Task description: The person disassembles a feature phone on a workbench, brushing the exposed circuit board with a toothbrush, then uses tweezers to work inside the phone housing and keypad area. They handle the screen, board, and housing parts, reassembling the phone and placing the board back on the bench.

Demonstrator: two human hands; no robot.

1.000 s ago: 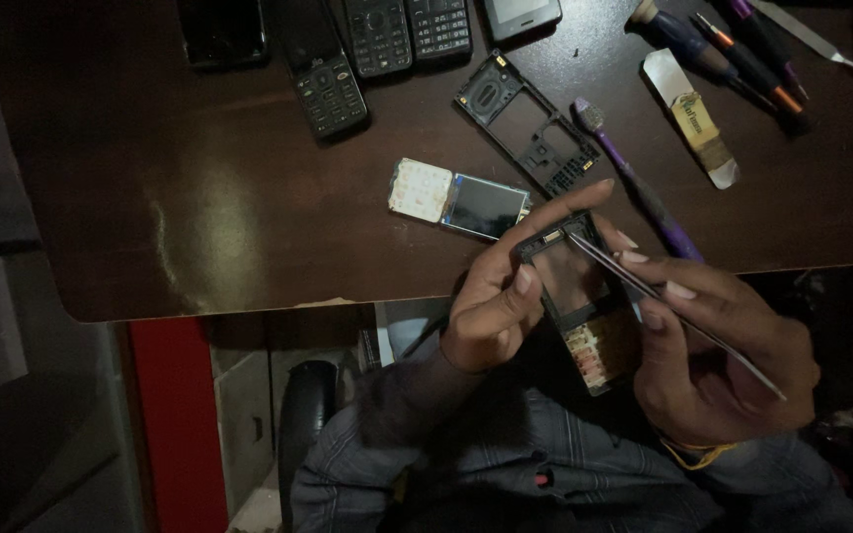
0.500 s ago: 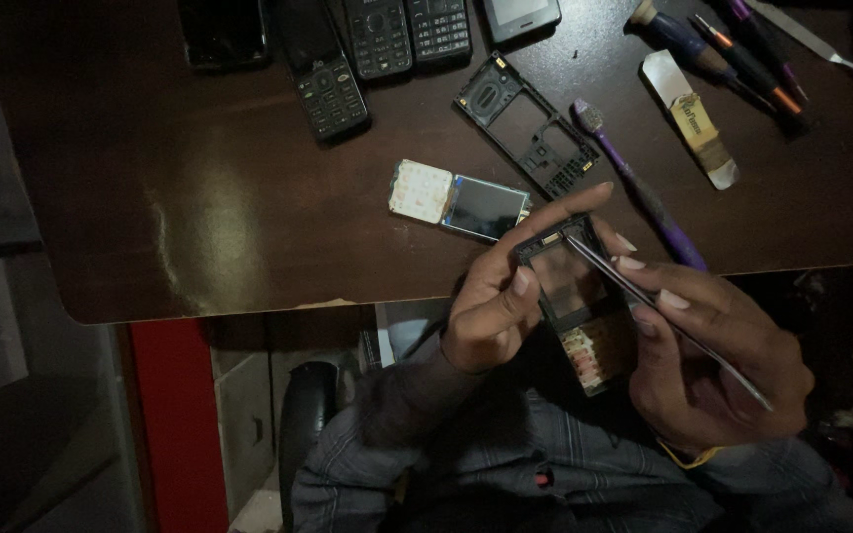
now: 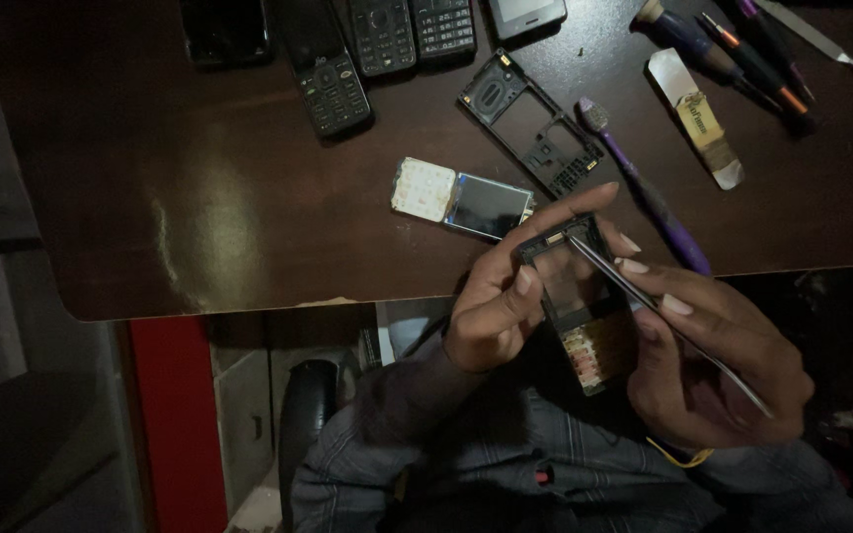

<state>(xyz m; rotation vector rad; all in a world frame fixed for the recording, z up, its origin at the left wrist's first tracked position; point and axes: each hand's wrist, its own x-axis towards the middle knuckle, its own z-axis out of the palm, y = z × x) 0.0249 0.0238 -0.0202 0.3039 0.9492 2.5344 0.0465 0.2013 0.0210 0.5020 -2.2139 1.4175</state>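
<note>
The left hand [image 3: 505, 306] holds a phone front frame [image 3: 580, 296] by its edges, above the lap, just in front of the bench [image 3: 199, 197]. The right hand [image 3: 713, 365] pinches thin metal tweezers [image 3: 663, 316], the tip at the frame's top corner. The frame looks light, thin and easy to crack, so the edges are the safe place to hold. Compared with a second ago, hands and frame have hardly moved.
</note>
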